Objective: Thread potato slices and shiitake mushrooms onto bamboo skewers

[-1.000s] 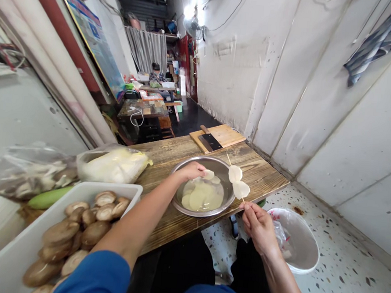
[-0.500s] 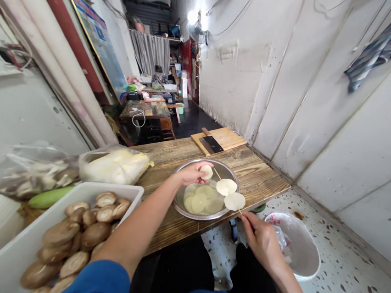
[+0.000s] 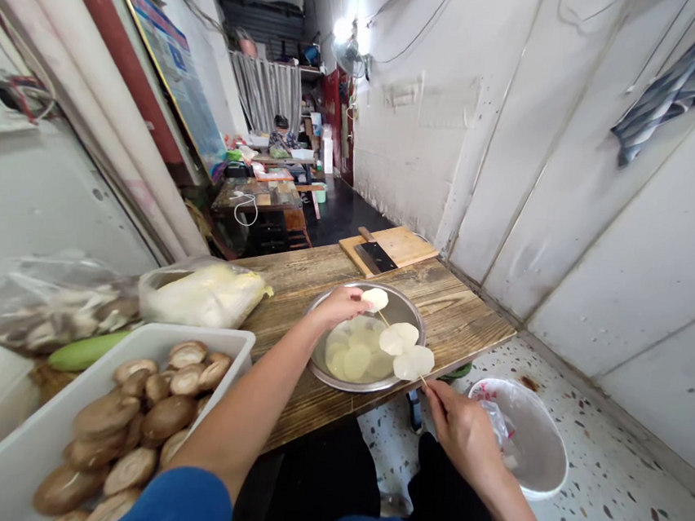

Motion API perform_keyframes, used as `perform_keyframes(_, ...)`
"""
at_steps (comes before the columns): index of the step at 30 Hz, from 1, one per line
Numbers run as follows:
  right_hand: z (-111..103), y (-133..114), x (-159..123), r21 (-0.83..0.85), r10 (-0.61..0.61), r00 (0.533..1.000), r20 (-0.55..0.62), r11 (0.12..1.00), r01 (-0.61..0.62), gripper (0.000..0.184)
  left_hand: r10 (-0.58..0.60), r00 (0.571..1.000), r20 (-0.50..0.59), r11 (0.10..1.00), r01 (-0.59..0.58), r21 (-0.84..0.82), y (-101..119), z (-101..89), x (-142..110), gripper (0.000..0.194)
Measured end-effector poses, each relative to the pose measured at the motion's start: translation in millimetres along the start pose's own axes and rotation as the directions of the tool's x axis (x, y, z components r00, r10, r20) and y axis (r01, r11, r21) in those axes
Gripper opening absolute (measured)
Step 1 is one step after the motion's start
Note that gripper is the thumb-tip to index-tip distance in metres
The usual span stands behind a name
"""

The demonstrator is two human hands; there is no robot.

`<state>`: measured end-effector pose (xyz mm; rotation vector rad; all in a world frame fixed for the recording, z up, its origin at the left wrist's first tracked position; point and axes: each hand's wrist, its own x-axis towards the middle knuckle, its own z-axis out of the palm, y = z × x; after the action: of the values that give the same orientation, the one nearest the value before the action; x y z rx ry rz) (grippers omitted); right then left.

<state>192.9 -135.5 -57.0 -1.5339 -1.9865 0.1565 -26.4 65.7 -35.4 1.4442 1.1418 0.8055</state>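
Above the metal bowl (image 3: pixel 417 312), my left hand (image 3: pixel 343 305) pinches a pale potato slice (image 3: pixel 375 299) by its edge. This slice is at the tip of a thin wooden skewer (image 3: pixel 384 319); whether the tip has pierced it I cannot tell. Two more potato slices (image 3: pixel 400 338) are threaded lower on the skewer, close together. My right hand (image 3: pixel 461 419) is closed around the skewer's lower end, just past the table edge. Several loose potato slices (image 3: pixel 357 360) lie in cloudy liquid in the bowl.
A white tub (image 3: pixel 244 347) of shiitake mushrooms (image 3: pixel 169 417) stands at left, near a plastic-bagged pale food (image 3: pixel 206 292) and a green vegetable (image 3: pixel 90 349). A cleaver (image 3: pixel 376 257) rests on a cutting board (image 3: pixel 413 249) at the table's far end. A lined bin (image 3: pixel 549 464) stands at right.
My left hand has shifted slightly right with its slice, which has turned from facing me to a flatter tilt over the skewer tip. The threaded slices have moved slightly left and down.
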Motion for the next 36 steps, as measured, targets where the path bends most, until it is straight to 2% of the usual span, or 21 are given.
perform_keyframes(5,0,0,-1,0.016,-0.010,1.000,-0.012,1.000,0.010,0.032,-0.065,0.997,-0.051,0.993,0.060,-0.101,1,5.8,-1,0.015)
perform_keyframes(8,2,0,-1,0.015,-0.011,1.000,-0.020,1.000,0.011,0.032,-0.068,0.995,-0.079,0.980,0.052,-0.191,1,9.6,-2,0.024)
perform_keyframes(12,5,-1,0,0.020,-0.007,1.000,-0.010,1.000,0.007,0.033,-0.074,0.993,-0.093,0.964,0.048,-0.263,-2,10.5,-3,0.026)
perform_keyframes(29,11,-4,2,0.048,0.010,1.000,0.007,0.999,-0.011,0.034,-0.052,0.984,-0.172,0.947,-0.006,-0.322,-7,11.4,-4,0.024)
perform_keyframes(36,13,-6,3,0.040,0.025,0.999,0.023,0.999,-0.026,0.035,-0.048,0.987,-0.153,0.942,-0.006,-0.335,-10,11.6,-4,0.027)
